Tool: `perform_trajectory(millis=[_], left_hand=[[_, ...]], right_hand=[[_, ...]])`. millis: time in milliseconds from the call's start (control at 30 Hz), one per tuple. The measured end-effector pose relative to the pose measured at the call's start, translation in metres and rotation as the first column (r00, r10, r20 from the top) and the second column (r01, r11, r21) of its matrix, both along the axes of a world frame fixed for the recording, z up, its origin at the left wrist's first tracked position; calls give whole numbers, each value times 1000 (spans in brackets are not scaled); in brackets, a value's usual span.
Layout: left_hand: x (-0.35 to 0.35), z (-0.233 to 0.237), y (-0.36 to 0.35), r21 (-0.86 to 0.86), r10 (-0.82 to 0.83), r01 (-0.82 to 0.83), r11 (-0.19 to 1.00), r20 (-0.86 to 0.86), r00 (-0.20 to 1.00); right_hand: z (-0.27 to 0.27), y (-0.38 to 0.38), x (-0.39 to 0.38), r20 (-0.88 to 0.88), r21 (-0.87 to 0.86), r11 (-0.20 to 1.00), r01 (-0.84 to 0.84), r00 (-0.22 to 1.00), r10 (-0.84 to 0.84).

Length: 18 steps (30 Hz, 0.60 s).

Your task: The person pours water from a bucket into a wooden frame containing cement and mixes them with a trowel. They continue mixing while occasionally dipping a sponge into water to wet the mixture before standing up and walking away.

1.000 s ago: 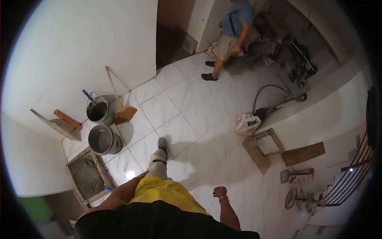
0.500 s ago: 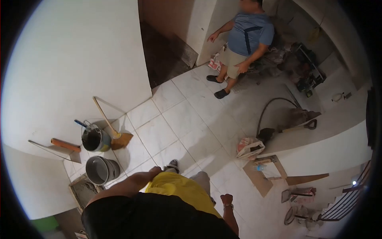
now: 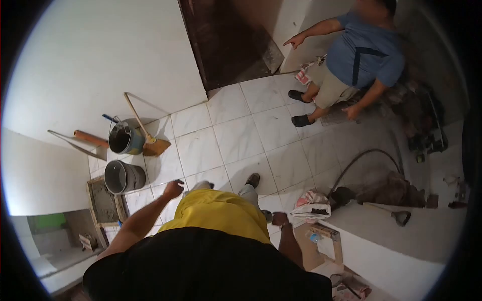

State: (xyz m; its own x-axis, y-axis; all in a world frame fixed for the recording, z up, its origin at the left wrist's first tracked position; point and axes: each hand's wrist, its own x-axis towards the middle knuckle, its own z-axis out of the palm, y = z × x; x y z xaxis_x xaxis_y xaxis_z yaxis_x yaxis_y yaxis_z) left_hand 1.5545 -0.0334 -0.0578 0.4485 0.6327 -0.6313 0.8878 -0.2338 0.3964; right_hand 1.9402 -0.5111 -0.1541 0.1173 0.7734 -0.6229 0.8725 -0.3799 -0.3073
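My left hand hangs beside the yellow lower part of my shirt, its fingers curled loosely and nothing showing in them. On the other side, my right hand is closed in a fist below a wrist with a band on it. A small dark item at my hip is close to that fist. My shoe is forward on the white floor tiles.
A person in a blue shirt stands ahead, pointing left. Along the left are a broom, a bucket, a grey bucket and a mortar tray. Rightward lie a sack, a hose and a shovel handle.
My view has shifted forward and turned as I walk; the other foot is now in front. My left hand has swung out from my body. The person has raised the pointing arm.
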Motion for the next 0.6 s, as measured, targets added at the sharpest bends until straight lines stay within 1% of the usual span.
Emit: perform_trajectory(millis=[33, 67, 100, 167, 200, 233, 267, 300, 333, 367, 433, 467, 500, 533, 567, 600], left_hand=[[17, 37, 8, -40, 7, -5, 999, 51, 999], [45, 94, 6, -8, -10, 12, 1000, 141, 990], [72, 155, 0, 26, -31, 26, 999, 231, 972], [94, 230, -5, -7, -171, 183, 983, 324, 930], [97, 262, -11, -79, -299, 334, 939, 291, 909], [100, 292, -18, -150, -426, 475, 867, 270, 864], [104, 321, -31, -341, -461, 501, 795, 196, 865], [106, 346, -43, -520, -506, 494, 697, 130, 852], [105, 365, -58, -552, -583, 556, 621, 149, 799], [101, 372, -74, -583, -654, 610, 537, 169, 738], [83, 368, -96, -720, -521, 563, 407, 324, 790], [70, 360, -107, -714, -412, 546, 439, 380, 828], [58, 346, -117, -709, -297, 528, 468, 436, 849], [53, 323, -123, -746, -371, 523, 411, 388, 844], [49, 310, -128, -741, -364, 526, 418, 394, 844], [45, 300, -131, -761, -275, 477, 440, 391, 878]], right_hand=[[21, 13, 33, 30, 106, 993, -48, 999, 45], [20, 21, 66, -180, 90, 967, 236, 959, -218], [8, 23, 101, -367, 11, 869, 494, 811, -456], [-70, 7, 174, -584, -69, 806, 588, 632, -510], [53, 62, 170, -377, -452, 193, 871, 9, -926], [53, 74, 186, -387, -445, 210, 870, 25, -922], [54, 82, 199, -410, -440, 199, 876, 1, -912], [49, 90, 213, -435, -433, 188, 882, -22, -900], [36, 95, 223, -474, -445, 203, 872, -37, -880], [35, 105, 226, -483, -439, 216, 872, -27, -875], [40, 129, 211, -420, -369, 307, 877, 138, -897], [46, 142, 203, -381, -399, 294, 868, 134, -915], [24, 145, 204, -379, -504, 375, 778, 191, -906], [24, 151, 194, -390, -487, 460, 742, 287, -875], [15, 152, 189, -500, -462, 622, 633, 393, -772], [13, 164, 177, -393, -525, 541, 658, 376, -839]])
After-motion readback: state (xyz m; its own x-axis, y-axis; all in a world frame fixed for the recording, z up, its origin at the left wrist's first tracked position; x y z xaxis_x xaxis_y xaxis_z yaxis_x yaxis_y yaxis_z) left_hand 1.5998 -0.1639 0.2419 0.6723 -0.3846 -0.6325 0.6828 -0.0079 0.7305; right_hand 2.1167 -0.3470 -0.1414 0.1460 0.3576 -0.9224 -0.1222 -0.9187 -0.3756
